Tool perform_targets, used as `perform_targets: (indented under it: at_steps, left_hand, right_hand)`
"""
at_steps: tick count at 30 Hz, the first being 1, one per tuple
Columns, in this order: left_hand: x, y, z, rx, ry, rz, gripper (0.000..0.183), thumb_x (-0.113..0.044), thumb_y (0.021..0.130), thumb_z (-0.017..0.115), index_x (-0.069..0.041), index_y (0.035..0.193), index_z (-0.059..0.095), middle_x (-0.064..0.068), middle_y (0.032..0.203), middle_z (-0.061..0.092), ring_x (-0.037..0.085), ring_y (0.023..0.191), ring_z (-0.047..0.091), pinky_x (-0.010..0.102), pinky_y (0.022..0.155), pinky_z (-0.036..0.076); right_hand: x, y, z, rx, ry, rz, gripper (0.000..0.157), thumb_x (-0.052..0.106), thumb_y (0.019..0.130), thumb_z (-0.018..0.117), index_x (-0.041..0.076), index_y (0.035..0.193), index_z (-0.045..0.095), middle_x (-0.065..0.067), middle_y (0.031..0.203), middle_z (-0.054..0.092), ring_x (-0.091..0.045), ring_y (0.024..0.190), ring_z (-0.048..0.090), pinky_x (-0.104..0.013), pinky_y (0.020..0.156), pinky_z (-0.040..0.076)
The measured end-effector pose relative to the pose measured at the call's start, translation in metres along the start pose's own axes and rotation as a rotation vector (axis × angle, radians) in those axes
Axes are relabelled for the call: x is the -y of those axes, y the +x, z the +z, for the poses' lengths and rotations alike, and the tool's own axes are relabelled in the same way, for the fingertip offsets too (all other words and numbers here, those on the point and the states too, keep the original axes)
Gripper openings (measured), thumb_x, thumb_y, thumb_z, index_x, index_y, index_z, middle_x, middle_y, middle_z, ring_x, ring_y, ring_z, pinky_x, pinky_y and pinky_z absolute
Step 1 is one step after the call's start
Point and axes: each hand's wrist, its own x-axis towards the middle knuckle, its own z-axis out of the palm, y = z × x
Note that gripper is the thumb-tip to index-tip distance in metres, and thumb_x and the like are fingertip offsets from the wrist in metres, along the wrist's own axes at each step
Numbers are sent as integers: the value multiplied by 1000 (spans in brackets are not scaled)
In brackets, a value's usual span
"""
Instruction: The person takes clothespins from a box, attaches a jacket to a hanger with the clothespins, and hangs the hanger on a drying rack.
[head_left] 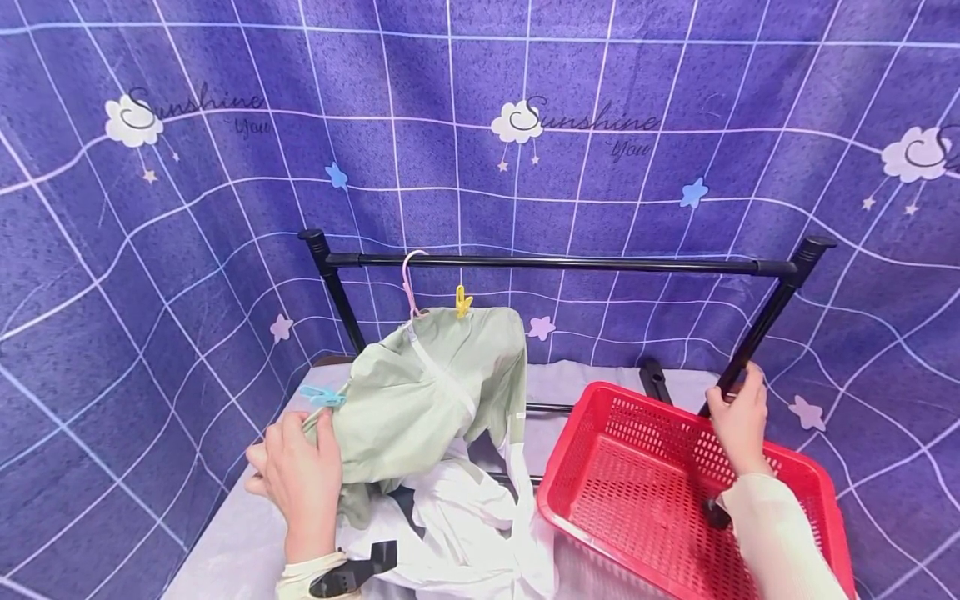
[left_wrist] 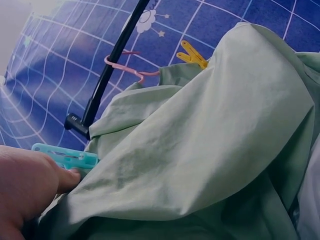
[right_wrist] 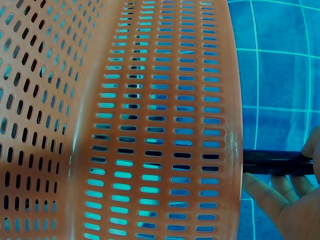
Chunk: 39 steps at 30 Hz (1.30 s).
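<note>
A light green garment (head_left: 427, 392) hangs from a pink hanger (head_left: 408, 287) hooked over the black bar (head_left: 570, 263) of a clothes rack. My left hand (head_left: 300, 467) grips the garment's left edge, just below a light blue clothespin (head_left: 324, 397). In the left wrist view, the thumb side shows beside that clothespin (left_wrist: 65, 156). Near the hanger, a yellow clothespin (head_left: 462, 303) is clipped at the garment's top. My right hand (head_left: 742, 421) holds the rack's right post (head_left: 772, 315) behind the basket; in the right wrist view its fingers (right_wrist: 267, 192) curl around the black tube.
A red perforated basket (head_left: 566, 446) stands at the right, under my right forearm. White cloth (head_left: 465, 517) lies bunched below the green garment. The rack's left post (head_left: 341, 304) rises behind the garment. A blue-violet checked curtain (head_left: 585, 167) surrounds the table.
</note>
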Motion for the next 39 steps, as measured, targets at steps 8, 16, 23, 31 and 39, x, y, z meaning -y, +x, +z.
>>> perform_targets:
  at_steps: [8,16,23,31,39]
  left_hand:
    - [2,-2,0,-12,-11,6,26,-26,95,63,-1,100,59,27,99,54,53,102,38,67,82,21]
    - [2,-3,1,-36,-19,20,26,-25,94,64,0,100,59,28,98,52,55,102,36,67,83,18]
    - [3,-3,1,-58,-26,22,28,-26,94,64,0,100,58,28,97,49,57,103,35,66,84,16]
    - [6,-3,2,-99,-35,50,30,-28,92,67,0,99,60,27,99,51,56,103,37,67,86,14]
    - [8,-4,-1,-75,-74,32,34,-32,91,69,-2,106,64,23,108,53,51,109,37,65,91,11]
  right_hand:
    - [-2,1,0,1,5,7,60,0,87,52,-1,144,34,-32,109,48,-42,95,55,-54,90,42]
    - [-2,0,0,12,0,15,60,0,87,52,-1,144,33,-33,113,47,-44,97,56,-54,91,42]
    - [-1,0,0,9,1,3,61,0,87,52,-3,144,33,-33,112,47,-44,97,55,-53,88,43]
    - [-1,0,1,1,-10,9,61,-1,86,53,-1,144,34,-33,113,48,-43,97,55,-50,87,42]
    - [0,-1,-1,12,16,15,62,1,86,52,-2,145,32,-35,114,46,-50,101,51,-59,93,37]
